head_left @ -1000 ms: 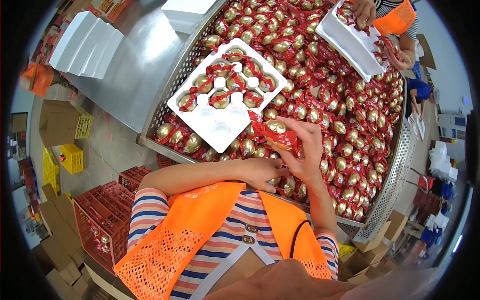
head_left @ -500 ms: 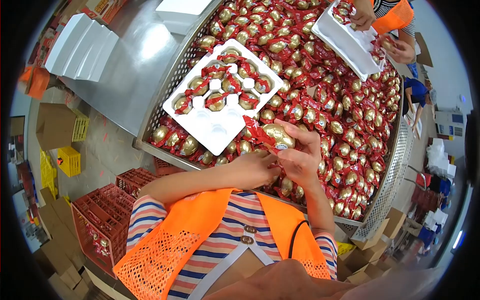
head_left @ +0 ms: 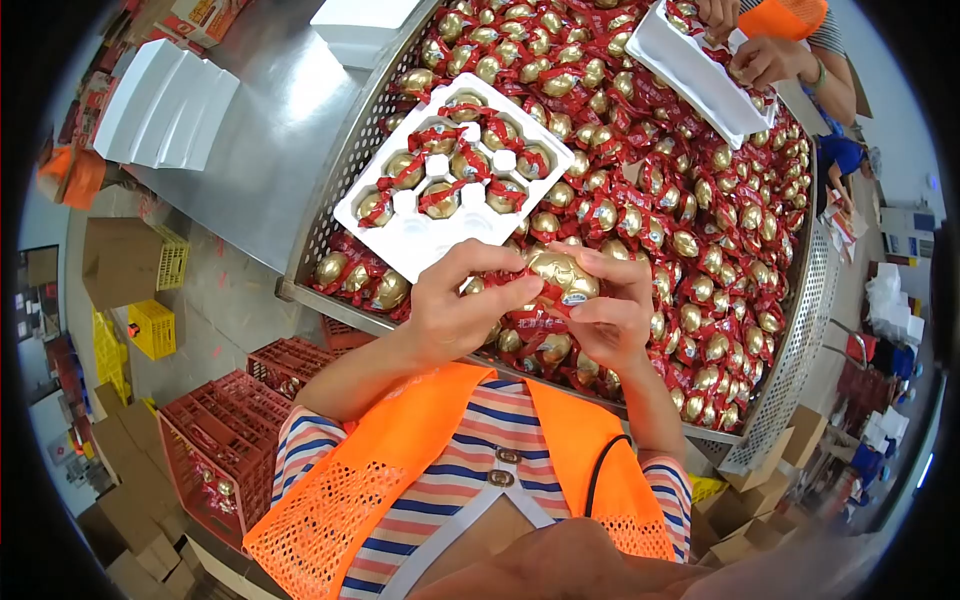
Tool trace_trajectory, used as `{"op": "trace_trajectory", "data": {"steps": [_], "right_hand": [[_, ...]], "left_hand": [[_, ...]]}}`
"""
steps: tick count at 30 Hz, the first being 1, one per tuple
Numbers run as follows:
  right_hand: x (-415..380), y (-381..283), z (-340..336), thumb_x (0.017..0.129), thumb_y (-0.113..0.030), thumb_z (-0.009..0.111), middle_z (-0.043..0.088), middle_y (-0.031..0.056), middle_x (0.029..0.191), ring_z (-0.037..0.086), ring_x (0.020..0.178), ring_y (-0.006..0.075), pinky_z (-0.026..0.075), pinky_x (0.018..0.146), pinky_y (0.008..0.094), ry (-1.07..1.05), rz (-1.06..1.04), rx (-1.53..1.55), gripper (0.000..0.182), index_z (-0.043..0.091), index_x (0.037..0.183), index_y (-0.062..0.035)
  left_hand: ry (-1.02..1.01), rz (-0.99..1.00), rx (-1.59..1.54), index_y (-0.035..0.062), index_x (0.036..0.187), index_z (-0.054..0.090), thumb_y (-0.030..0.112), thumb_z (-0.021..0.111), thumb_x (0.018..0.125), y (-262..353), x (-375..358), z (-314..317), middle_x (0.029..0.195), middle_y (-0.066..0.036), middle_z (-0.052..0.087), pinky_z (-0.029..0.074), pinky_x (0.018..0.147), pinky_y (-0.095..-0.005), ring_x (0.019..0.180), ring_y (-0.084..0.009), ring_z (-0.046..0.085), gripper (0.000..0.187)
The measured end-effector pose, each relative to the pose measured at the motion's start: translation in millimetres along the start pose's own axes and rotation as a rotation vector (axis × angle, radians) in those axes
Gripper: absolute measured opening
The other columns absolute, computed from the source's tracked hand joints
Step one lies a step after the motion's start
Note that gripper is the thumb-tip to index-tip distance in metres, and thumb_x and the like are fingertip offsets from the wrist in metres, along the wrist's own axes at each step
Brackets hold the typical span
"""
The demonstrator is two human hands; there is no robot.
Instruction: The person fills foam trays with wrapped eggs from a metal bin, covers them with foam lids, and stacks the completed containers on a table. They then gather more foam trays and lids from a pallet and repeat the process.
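A gold egg [head_left: 562, 277] in a clear wrapper with red ends is held between my hands, above the near side of the bin. My right hand [head_left: 622, 310] closes its thumb and fingers on the egg's right end. At the other end, my left hand [head_left: 462, 308] pinches the red wrapper between thumb and fingers. Just beyond my left hand, a white foam tray [head_left: 362, 237] rests tilted on the pile, with several wrapped gold eggs in its cells. White cell walls show at its near corner. Many more wrapped eggs [head_left: 690, 243] fill the bin around it.
A perforated metal bin [head_left: 322, 222] surrounds the pile. At upper right, a co-worker's hands [head_left: 765, 60] work over another white tray [head_left: 690, 85]. Stacked white trays [head_left: 170, 110] stand on the metal table [head_left: 265, 130]. Red crates [head_left: 225, 440] sit at lower left.
My left hand has risen from below the egg and now pinches the wrapper's left end. My right hand still holds the egg. The co-worker's hands have shifted over their tray.
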State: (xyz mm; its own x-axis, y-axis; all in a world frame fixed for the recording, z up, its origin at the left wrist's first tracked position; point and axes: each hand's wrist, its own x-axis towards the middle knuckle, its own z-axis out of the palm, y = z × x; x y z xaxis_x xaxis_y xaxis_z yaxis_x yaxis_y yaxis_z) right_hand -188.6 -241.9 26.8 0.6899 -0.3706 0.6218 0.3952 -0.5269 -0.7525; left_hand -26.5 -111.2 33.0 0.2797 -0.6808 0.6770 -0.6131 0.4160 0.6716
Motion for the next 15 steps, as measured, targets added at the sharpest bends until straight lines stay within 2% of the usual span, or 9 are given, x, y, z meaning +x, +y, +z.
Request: {"op": "trace_trajectory", "data": {"steps": [2,5,8,11,13,14,15], "right_hand": [[-2.5,0.4,1.3,0.069,0.017,0.069,0.048,0.0134,0.122,0.056,0.118,0.0456,0.055,0.094,0.0483,0.015,0.050,0.079,0.041,0.058,0.097,-0.0099],[-2.5,1.4,2.8,0.069,0.017,0.070,0.048,0.0134,0.121,0.057,0.117,0.0458,0.056,0.092,0.0467,0.016,0.045,0.084,0.042,0.055,0.099,-0.0102],[-6.2,1.9,4.1,0.069,0.015,0.071,0.048,0.0131,0.120,0.057,0.116,0.0474,0.055,0.093,0.0464,0.018,0.075,0.143,0.041,0.055,0.098,-0.0103],[-8.2,6.3,4.2,0.070,0.009,0.076,0.048,0.0135,0.122,0.059,0.115,0.0393,0.053,0.094,0.0421,0.015,0.079,0.142,0.040,0.055,0.099,-0.0086],[-13.2,8.8,-2.4,0.072,0.001,0.080,0.050,0.0135,0.122,0.060,0.109,0.0261,0.052,0.091,0.0350,0.010,0.208,-0.008,0.039,0.056,0.101,-0.0079],[-10.0,13.6,-3.3,0.074,-0.007,0.082,0.051,0.0120,0.121,0.057,0.101,0.0170,0.051,0.085,0.0282,0.032,0.286,0.034,0.040,0.055,0.105,-0.0068],[-5.5,12.8,-0.2,0.078,-0.011,0.081,0.051,0.0086,0.117,0.057,0.100,0.0164,0.051,0.082,0.0274,0.122,0.386,0.137,0.045,0.054,0.114,-0.0064]], "left_hand": [[0.029,-0.024,-0.069,0.0036,0.094,0.073,-0.003,0.073,0.072,5.3,-3.4,0.8,0.100,-0.013,0.061,0.051,0.063,-0.0303,0.080,-0.0228,0.061,0.023],[0.021,0.110,-0.044,0.0006,0.090,0.067,-0.012,0.073,0.074,0.6,-7.1,4.5,0.101,-0.015,0.058,0.049,0.065,-0.0268,0.082,-0.0220,0.060,0.021],[0.034,0.089,-0.060,0.0007,0.094,0.064,-0.012,0.073,0.073,5.2,-9.7,5.8,0.099,-0.014,0.058,0.048,0.065,-0.0277,0.078,-0.0210,0.058,0.026],[0.026,0.059,-0.010,0.0003,0.103,0.061,-0.012,0.070,0.077,2.0,-12.4,7.8,0.106,-0.015,0.056,0.047,0.065,-0.0277,0.077,-0.0200,0.058,0.030],[0.016,-0.009,0.100,-0.0004,0.106,0.059,-0.011,0.067,0.079,2.1,-5.8,6.2,0.110,-0.016,0.054,0.047,0.065,-0.0275,0.076,-0.0195,0.058,0.030],[0.010,-0.055,0.172,-0.0009,0.107,0.058,-0.010,0.066,0.081,1.1,-1.8,6.1,0.113,-0.017,0.053,0.047,0.065,-0.0274,0.076,-0.0192,0.058,0.029],[0.092,-0.164,0.065,-0.0002,0.104,0.060,-0.009,0.064,0.082,-2.3,1.0,11.2,0.119,-0.018,0.050,0.047,0.064,-0.0279,0.077,-0.0191,0.059,0.023]]}}
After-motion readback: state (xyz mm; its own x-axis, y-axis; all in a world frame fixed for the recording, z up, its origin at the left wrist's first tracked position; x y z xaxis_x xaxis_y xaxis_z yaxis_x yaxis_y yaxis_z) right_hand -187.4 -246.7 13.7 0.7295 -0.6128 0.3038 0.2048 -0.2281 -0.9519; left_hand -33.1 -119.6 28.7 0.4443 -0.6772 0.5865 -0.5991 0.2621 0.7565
